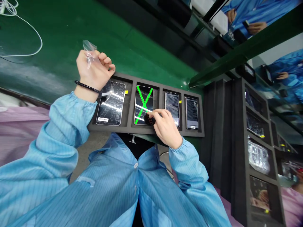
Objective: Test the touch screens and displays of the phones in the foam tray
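Note:
A black foam tray (pixel 132 130) lies across in front of me, with devices in its compartments. My right hand (pixel 167 126) has its index fingertip on the screen of the second smartphone (pixel 142 94); its other fingers are loosely bent and hold nothing. Thick green lines cross that black screen, one of them ending at my fingertip. Past the tray's upper left corner, my left hand (pixel 96 67) is curled around clear plastic film (pixel 88 46), part of which hangs down over the first device (pixel 111 105). Two more phones, one showing text (pixel 172 104) and another (pixel 191 110), lie to the right.
The green bench top (pixel 59 25) extends beyond the tray, with a white cable (pixel 39 47) at far left. Stacked black foam trays (pixel 239 126) stand at right, holding devices and a bagged item (pixel 258 154). A green beam (pixel 248 53) and co-workers in blue sleeves are beyond.

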The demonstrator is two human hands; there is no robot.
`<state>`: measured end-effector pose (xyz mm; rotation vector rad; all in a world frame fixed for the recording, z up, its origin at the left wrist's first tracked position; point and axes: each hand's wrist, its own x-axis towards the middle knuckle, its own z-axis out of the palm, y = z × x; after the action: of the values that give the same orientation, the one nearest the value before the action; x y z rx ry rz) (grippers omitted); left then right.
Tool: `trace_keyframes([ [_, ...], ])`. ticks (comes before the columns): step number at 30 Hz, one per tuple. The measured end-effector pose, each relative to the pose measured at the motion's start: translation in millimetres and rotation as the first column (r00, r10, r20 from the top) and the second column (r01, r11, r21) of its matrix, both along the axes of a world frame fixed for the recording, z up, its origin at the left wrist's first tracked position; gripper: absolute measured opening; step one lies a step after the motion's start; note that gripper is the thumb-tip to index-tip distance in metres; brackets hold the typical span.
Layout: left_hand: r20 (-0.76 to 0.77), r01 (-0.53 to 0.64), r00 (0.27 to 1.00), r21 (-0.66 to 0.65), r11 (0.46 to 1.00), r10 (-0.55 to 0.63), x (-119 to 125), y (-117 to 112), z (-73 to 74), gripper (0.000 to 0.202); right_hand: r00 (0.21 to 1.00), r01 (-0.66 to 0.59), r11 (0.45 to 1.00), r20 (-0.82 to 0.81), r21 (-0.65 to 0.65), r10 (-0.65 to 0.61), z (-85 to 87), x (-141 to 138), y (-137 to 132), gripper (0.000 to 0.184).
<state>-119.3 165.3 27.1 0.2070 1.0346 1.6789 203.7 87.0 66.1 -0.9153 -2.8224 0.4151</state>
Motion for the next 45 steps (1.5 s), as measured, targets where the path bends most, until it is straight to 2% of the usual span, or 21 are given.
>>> trace_keyframes([
  [4, -0.041, 0.012, 0.999, 0.012, 1.0, -0.011, -4, 2, -2.6, 0.05, 1.0, 0.018, 1.0, 0.006, -0.025, -0.018, 1.2, 9, -11, 0.044],
  [8, -0.073, 0.042, 0.997, 0.033, 0.999, -0.04, -3, 0, -3.9, 0.05, 1.0, 0.017, 1.0, 0.015, 0.002, -0.017, 5.2, 17, -23, 0.043],
  [12, -0.013, -0.021, 1.0, -0.017, 1.0, 0.021, 0, 1, 1.0, 0.042, 0.997, 0.007, 0.999, 0.074, 0.045, -0.01, 10.7, 19, -29, 0.035],
  [17, -0.096, -0.055, 0.994, -0.05, 0.997, 0.05, 9, 2, 11.4, 0.036, 0.998, 0.007, 0.998, 0.06, 0.06, -0.01, 18.3, 22, -22, 0.028],
  [19, -0.173, -0.09, 0.981, 0.004, 0.996, 0.089, 21, -9, 20.0, 0.035, 0.996, 0.09, 0.995, -0.008, 0.038, -0.09, 23.6, 24, -19, 0.027],
  [22, -0.32, -0.118, 0.931, 0.199, 0.973, 0.178, 51, -49, 39.4, 0.025, 0.955, 0.232, 0.972, -0.179, -0.048, -0.237, 31.4, 24, -19, 0.024],
  [23, -0.381, -0.073, 0.908, 0.268, 0.961, 0.175, 63, -67, 46.4, 0.02, 0.927, 0.253, 0.962, -0.258, -0.103, -0.272, 33.0, 22, -20, 0.023],
  [24, -0.522, 0.019, 0.837, 0.325, 0.946, 0.162, 75, -85, 52.6, 0.014, 0.891, 0.257, 0.951, -0.338, -0.175, -0.303, 33.8, 19, -22, 0.021],
  [26, -0.738, 0.158, 0.664, 0.298, 0.941, 0.122, 99, -120, 61.2, 0.011, 0.804, 0.185, 0.917, -0.482, -0.354, -0.349, 33.1, 11, -25, 0.018],
  [28, -0.871, 0.249, 0.481, 0.244, 0.937, 0.1, 118, -145, 62.7, 0.007, 0.731, 0.034, 0.846, -0.564, -0.532, -0.384, 29.8, 2, -29, 0.024],
  [31, -0.939, 0.251, 0.316, 0.221, 0.943, 0.136, 135, -160, 54.0, 0.007, 0.669, -0.143, 0.723, -0.604, -0.676, -0.433, 23.6, -8, -33, 0.043],
  [34, -0.959, 0.202, 0.195, 0.245, 0.948, 0.207, 144, -161, 42.7, 0.012, 0.65, -0.183, 0.65, -0.587, -0.738, -0.484, 19.9, -11, -38, 0.046],
  [36, -0.963, 0.194, 0.152, 0.251, 0.948, 0.223, 148, -162, 38.1, 0.014, 0.633, -0.15, 0.639, -0.57, -0.755, -0.524, 18.9, -9, -40, 0.039],
  [38, -0.967, 0.203, 0.142, 0.239, 0.949, 0.213, 152, -164, 36.5, 0.012, 0.608, -0.089, 0.634, -0.546, -0.768, -0.577, 17.5, -6, -42, 0.028],
  [40, -0.969, 0.209, 0.136, 0.23, 0.95, 0.204, 156, -168, 36.4, 0.008, 0.597, -0.079, 0.604, -0.523, -0.793, -0.609, 15.0, -2, -41, 0.021],
  [43, -0.975, 0.221, 0.129, 0.206, 0.953, 0.181, 158, -174, 35.8, 0.005, 0.637, -0.172, 0.54, -0.511, -0.824, -0.577, 11.3, 5, -35, 0.03],
  [45, -0.981, 0.245, 0.116, 0.183, 0.952, 0.159, 156, -178, 34.7, 0.004, 0.701, -0.213, 0.535, -0.509, -0.817, -0.499, 12.4, 11, -30, 0.034],
])
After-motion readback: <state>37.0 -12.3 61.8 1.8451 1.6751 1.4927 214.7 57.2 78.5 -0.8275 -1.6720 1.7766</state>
